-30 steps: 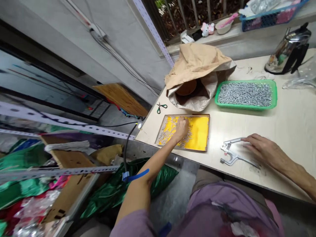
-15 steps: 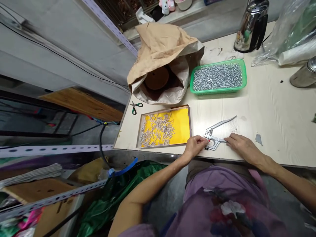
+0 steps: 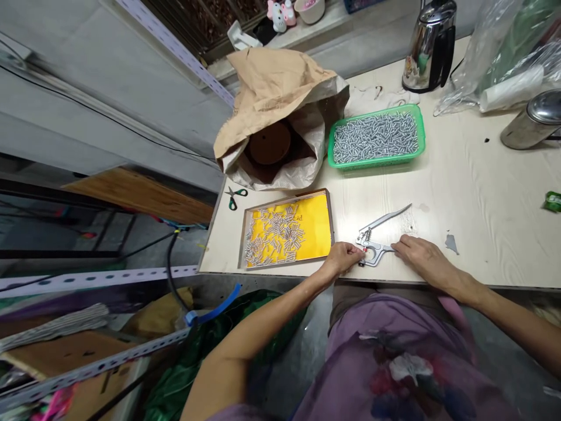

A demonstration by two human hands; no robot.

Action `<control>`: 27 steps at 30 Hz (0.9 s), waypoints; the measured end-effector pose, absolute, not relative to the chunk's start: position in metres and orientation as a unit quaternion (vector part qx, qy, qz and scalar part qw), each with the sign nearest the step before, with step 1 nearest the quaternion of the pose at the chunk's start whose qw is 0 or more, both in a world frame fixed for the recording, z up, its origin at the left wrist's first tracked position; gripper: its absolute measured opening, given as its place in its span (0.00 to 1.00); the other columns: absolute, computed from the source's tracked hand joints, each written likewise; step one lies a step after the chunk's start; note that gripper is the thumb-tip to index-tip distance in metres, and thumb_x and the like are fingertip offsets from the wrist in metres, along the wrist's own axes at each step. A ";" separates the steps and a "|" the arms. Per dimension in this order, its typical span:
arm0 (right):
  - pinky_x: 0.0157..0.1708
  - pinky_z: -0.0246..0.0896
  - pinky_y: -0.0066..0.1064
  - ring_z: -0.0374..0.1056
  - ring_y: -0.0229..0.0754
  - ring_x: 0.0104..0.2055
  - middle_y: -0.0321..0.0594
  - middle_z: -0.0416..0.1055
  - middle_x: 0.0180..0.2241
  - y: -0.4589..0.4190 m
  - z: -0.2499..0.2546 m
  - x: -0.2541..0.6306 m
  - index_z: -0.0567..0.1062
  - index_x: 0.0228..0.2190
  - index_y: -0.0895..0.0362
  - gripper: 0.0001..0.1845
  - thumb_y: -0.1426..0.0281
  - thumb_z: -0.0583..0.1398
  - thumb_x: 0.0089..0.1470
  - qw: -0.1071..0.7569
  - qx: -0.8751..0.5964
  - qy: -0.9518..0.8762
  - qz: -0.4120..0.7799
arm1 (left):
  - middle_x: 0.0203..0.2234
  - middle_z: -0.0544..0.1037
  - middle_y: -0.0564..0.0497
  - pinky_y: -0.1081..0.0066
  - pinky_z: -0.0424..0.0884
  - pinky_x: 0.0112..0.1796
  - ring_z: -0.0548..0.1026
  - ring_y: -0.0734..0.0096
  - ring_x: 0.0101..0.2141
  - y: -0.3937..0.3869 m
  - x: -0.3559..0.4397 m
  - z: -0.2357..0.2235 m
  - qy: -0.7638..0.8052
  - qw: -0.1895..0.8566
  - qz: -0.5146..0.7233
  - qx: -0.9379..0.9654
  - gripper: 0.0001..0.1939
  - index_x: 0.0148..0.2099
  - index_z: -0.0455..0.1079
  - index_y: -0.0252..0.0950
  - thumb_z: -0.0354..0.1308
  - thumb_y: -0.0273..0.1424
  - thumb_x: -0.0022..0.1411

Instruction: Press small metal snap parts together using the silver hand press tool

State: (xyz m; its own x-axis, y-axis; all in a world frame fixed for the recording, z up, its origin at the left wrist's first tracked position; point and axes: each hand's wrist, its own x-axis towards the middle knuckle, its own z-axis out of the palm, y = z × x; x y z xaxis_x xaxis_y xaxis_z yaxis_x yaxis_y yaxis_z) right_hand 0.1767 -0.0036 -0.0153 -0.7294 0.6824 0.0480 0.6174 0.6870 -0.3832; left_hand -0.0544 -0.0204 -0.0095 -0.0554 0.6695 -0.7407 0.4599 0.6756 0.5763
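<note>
Silver hand pliers [image 3: 376,252], of the snap-fastener press kind, lie on the table with their handles spread and a spring between them. My right hand [image 3: 416,255] is closed on the end of the lower handle; the upper handle stands free. At the jaw end, my left hand [image 3: 345,258] pinches something too small to make out, beside a small red spot on the pliers. Left of that hand is a shallow tray [image 3: 332,225] with a yellow bottom, scattered with small silver metal pieces. Behind it a green plastic basket [image 3: 421,131] is full of similar pieces.
A large open brown paper sack [image 3: 280,82] stands at the back left. Green-handled scissors [image 3: 233,202] lie by the left edge. A steel kettle [image 3: 427,52], plastic wrapping [image 3: 504,70] and a metal cup [image 3: 523,126] occupy the back right. A green packet [image 3: 553,202] is far right.
The view has shifted slightly, so the table items appear a little further left. Both hands keep their places at the pliers, whose handles stay spread.
</note>
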 end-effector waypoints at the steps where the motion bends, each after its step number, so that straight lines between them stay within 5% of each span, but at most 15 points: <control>1: 0.33 0.58 0.32 0.65 0.43 0.36 0.44 0.69 0.35 0.000 -0.014 0.178 0.73 0.37 0.58 0.09 0.73 0.52 0.62 0.093 -0.353 -0.916 0.169 | 0.09 0.58 0.63 0.79 0.50 0.15 0.56 0.84 0.11 -0.020 -0.055 -0.010 0.720 0.565 0.090 0.394 0.08 0.26 0.70 0.32 0.61 0.30 0.54; 6: 0.38 0.56 0.38 0.62 0.52 0.44 0.51 0.68 0.45 0.019 -0.004 0.181 0.72 0.42 0.57 0.19 0.59 0.64 0.53 0.074 -0.349 -0.927 0.114 | 0.08 0.59 0.63 0.81 0.51 0.14 0.56 0.85 0.10 -0.023 -0.056 -0.010 0.707 0.593 0.090 0.376 0.08 0.29 0.70 0.31 0.60 0.30 0.58; 9: 0.36 0.53 0.36 0.62 0.47 0.39 0.45 0.70 0.36 0.019 -0.003 0.179 0.72 0.32 0.56 0.07 0.65 0.60 0.58 0.051 -0.328 -0.935 0.128 | 0.08 0.60 0.63 0.82 0.52 0.14 0.56 0.85 0.10 -0.024 -0.056 -0.009 0.704 0.604 0.100 0.361 0.07 0.30 0.70 0.31 0.60 0.29 0.58; 13: 0.33 0.51 0.33 0.63 0.42 0.32 0.42 0.69 0.30 0.010 -0.010 0.172 0.71 0.29 0.57 0.10 0.74 0.53 0.61 0.042 -0.341 -0.926 0.156 | 0.08 0.61 0.62 0.82 0.53 0.14 0.57 0.85 0.10 -0.023 -0.056 -0.008 0.696 0.605 0.092 0.374 0.07 0.29 0.69 0.31 0.60 0.29 0.58; 20: 0.29 0.50 0.32 0.62 0.40 0.29 0.42 0.69 0.30 0.005 -0.014 0.166 0.72 0.30 0.58 0.13 0.78 0.49 0.61 0.028 -0.355 -0.922 0.151 | 0.07 0.62 0.61 0.81 0.56 0.15 0.59 0.83 0.10 -0.021 -0.053 -0.005 0.700 0.586 0.062 0.405 0.11 0.24 0.68 0.32 0.60 0.29 0.57; 24: 0.34 0.58 0.33 0.66 0.44 0.37 0.47 0.72 0.39 0.015 -0.013 0.172 0.73 0.36 0.58 0.06 0.69 0.57 0.59 0.032 -0.350 -0.925 0.146 | 0.08 0.63 0.61 0.82 0.55 0.15 0.59 0.83 0.10 -0.023 -0.051 -0.002 0.708 0.579 0.074 0.397 0.08 0.27 0.69 0.31 0.58 0.28 0.59; 27: 0.45 0.60 0.44 0.61 0.58 0.54 0.55 0.65 0.54 0.034 -0.015 0.177 0.69 0.50 0.57 0.32 0.54 0.66 0.48 0.059 -0.350 -0.929 0.108 | 0.08 0.62 0.61 0.82 0.56 0.15 0.59 0.83 0.10 -0.024 -0.050 -0.002 0.712 0.575 0.072 0.397 0.08 0.28 0.70 0.31 0.58 0.28 0.59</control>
State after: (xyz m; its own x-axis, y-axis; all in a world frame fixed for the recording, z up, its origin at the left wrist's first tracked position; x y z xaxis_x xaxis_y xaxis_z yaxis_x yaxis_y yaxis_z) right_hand 0.1772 0.0337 -0.0153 -0.7478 0.6631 0.0343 0.6374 0.7313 -0.2428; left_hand -0.0499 -0.0240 -0.0015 -0.0240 0.6485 -0.7608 0.4832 0.6738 0.5591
